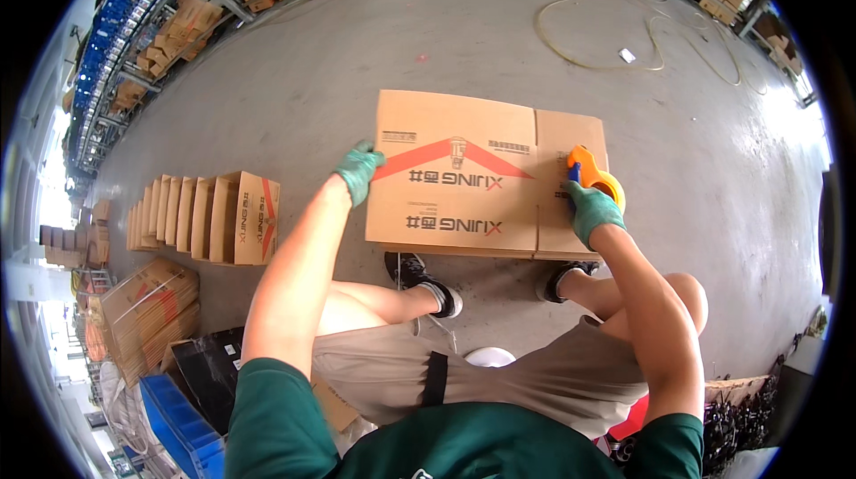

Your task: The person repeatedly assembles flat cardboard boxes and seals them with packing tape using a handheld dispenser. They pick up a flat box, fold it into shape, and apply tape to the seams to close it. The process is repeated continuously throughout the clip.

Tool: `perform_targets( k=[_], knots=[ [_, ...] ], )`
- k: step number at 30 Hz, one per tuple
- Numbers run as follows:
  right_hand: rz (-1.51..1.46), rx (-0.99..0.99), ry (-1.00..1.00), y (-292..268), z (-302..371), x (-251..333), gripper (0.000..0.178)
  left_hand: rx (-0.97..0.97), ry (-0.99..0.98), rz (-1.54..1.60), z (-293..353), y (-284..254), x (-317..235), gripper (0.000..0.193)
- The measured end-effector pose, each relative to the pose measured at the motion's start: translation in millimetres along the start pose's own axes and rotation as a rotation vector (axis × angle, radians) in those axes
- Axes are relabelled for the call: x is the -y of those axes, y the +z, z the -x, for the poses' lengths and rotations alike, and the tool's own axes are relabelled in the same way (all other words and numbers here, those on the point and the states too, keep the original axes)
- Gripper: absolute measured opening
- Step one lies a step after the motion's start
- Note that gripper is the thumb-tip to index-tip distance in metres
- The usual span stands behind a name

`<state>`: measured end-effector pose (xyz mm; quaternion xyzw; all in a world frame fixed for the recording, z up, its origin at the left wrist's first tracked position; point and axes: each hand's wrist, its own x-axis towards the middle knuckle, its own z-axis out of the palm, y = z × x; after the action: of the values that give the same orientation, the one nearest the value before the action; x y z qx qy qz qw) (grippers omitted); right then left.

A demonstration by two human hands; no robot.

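Before me lies a folded-flat cardboard carton (455, 202), brown with red stripes and dark print. A crease runs across it near its right end, and thin edges of more cardboard show under its near side. My left hand (359, 172), in a green glove, is closed on the carton's left edge; some of its fingers are hidden. Over the right end, my green-gloved right hand (596, 211) grips a tape dispenser (584, 161) with an orange frame, a blue part and a yellow roll. The dispenser rests on or just above the cardboard; I cannot tell which.
To my left stands a row of opened cartons (214, 218), with stacked flat cardboard (150, 308) nearer me. A blue bin (178, 417) sits at lower left. A hose (571, 55) loops over the far floor. Shelving with boxes (183, 28) lines the far left.
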<state>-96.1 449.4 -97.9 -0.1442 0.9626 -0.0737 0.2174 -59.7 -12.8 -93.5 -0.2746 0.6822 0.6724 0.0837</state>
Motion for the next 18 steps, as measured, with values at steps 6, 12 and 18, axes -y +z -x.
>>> perform_targets(
  k=[6,12,18],
  knots=[
    [-1.159,-0.366,0.166,-39,5,5,0.034,-0.387,0.255,-0.168,12,-103,-47,0.035],
    [-1.093,-0.217,0.494,-30,28,46,0.034,-0.441,0.449,0.025,49,-133,-16,0.046],
    [-0.012,-0.704,-0.328,-113,45,73,0.062,-0.39,0.424,0.036,60,-136,1,0.041]
  ],
)
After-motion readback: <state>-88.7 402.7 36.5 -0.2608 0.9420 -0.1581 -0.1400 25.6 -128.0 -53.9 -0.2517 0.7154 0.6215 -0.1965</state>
